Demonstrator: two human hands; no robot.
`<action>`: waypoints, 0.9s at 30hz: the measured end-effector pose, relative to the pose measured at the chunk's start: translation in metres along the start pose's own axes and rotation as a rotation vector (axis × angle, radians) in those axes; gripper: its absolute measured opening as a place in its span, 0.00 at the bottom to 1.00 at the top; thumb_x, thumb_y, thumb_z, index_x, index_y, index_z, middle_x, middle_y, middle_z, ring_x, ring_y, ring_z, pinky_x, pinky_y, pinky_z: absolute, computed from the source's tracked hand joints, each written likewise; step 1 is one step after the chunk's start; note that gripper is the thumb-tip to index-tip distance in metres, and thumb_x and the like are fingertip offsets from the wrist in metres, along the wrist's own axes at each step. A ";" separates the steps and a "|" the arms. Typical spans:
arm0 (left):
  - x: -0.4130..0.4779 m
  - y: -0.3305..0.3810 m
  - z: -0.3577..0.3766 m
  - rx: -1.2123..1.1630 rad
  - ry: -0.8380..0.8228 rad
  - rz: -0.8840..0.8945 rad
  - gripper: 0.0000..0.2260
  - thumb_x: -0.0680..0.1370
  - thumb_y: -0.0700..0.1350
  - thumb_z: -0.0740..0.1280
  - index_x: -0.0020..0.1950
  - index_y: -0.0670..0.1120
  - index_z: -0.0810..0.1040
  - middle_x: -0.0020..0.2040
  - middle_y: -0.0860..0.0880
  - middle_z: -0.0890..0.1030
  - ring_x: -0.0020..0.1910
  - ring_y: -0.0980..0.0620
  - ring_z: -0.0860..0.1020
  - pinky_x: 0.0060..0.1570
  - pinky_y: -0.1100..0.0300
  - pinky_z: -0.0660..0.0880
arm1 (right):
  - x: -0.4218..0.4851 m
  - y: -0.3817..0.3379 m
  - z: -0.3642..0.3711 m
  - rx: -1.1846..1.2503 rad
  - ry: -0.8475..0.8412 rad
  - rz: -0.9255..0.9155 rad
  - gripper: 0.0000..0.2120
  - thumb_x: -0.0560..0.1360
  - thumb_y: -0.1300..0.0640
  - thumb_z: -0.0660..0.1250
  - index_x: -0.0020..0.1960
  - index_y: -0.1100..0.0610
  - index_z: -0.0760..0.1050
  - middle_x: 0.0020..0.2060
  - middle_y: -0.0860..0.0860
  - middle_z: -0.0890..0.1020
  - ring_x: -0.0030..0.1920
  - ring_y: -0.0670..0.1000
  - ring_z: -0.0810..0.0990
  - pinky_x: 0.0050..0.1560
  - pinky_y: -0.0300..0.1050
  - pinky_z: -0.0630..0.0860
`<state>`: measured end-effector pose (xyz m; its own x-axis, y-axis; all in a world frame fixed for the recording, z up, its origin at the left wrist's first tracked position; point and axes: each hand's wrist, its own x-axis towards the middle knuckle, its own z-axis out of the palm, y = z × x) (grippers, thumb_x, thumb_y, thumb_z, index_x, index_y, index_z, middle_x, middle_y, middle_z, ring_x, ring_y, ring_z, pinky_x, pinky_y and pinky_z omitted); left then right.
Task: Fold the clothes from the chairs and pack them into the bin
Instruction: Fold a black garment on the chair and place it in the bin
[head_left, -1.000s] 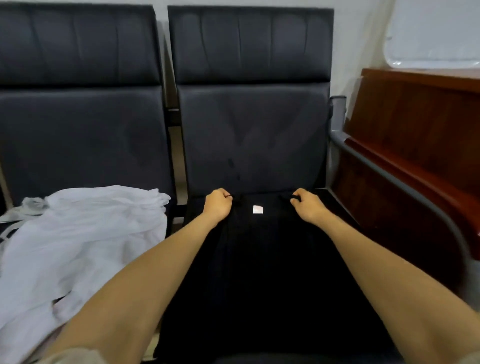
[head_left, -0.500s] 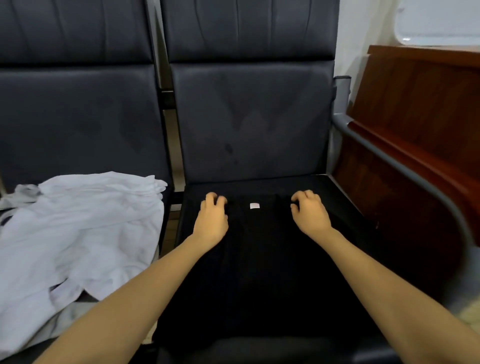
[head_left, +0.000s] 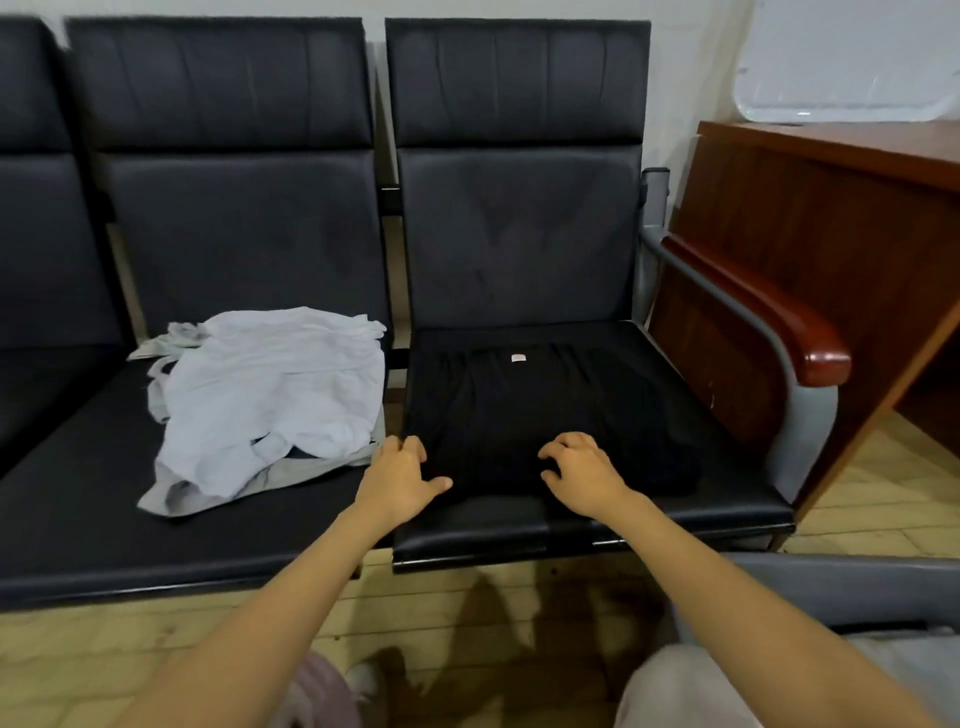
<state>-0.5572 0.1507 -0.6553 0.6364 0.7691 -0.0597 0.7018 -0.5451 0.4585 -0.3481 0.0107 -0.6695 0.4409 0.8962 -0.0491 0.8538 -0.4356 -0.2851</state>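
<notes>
A black garment (head_left: 545, 415) lies spread flat on the right chair's seat (head_left: 727, 499), its small white label at the far edge. My left hand (head_left: 402, 480) rests at the garment's near left corner with bent fingers and the thumb stretched out. My right hand (head_left: 584, 475) sits on the near edge a little to the right, its bent fingertips touching the cloth. Neither hand plainly pinches the fabric. A crumpled white garment (head_left: 270, 395) lies on the neighbouring seat to the left. A grey bin's rim (head_left: 841, 584) shows at the lower right, beside my leg.
The black chairs stand in a row against the wall. A grey armrest with a wooden top (head_left: 753, 317) bounds the right chair. A brown wooden desk (head_left: 831, 223) stands right behind it. Pale wooden floor runs in front of the seats.
Both hands slid from the garment's far edge by the label back to its near edge. The view has pulled back, so the floor and the bin's rim now show.
</notes>
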 end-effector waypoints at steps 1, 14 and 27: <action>-0.007 -0.005 0.000 -0.025 0.019 -0.024 0.22 0.73 0.56 0.71 0.59 0.44 0.70 0.59 0.45 0.70 0.59 0.45 0.71 0.58 0.52 0.72 | -0.003 -0.010 0.003 0.017 -0.015 -0.007 0.19 0.80 0.52 0.60 0.70 0.54 0.68 0.69 0.53 0.67 0.73 0.55 0.58 0.71 0.51 0.62; 0.001 -0.025 0.019 -0.506 0.048 -0.329 0.24 0.74 0.56 0.71 0.56 0.39 0.71 0.52 0.42 0.76 0.51 0.46 0.76 0.41 0.58 0.69 | -0.023 -0.033 0.051 0.014 0.172 -0.024 0.20 0.82 0.48 0.53 0.72 0.51 0.64 0.70 0.48 0.66 0.72 0.49 0.61 0.74 0.49 0.54; 0.000 -0.001 -0.007 -0.628 0.522 -0.018 0.07 0.84 0.47 0.55 0.52 0.46 0.68 0.36 0.48 0.71 0.33 0.54 0.68 0.31 0.69 0.65 | -0.014 -0.033 0.039 -0.004 0.178 -0.022 0.18 0.81 0.45 0.57 0.68 0.49 0.68 0.64 0.47 0.70 0.66 0.51 0.67 0.67 0.49 0.63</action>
<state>-0.5602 0.1534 -0.6491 0.2872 0.9166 0.2780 0.3019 -0.3620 0.8819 -0.3933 0.0158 -0.6963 0.4635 0.8769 0.1272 0.8648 -0.4164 -0.2806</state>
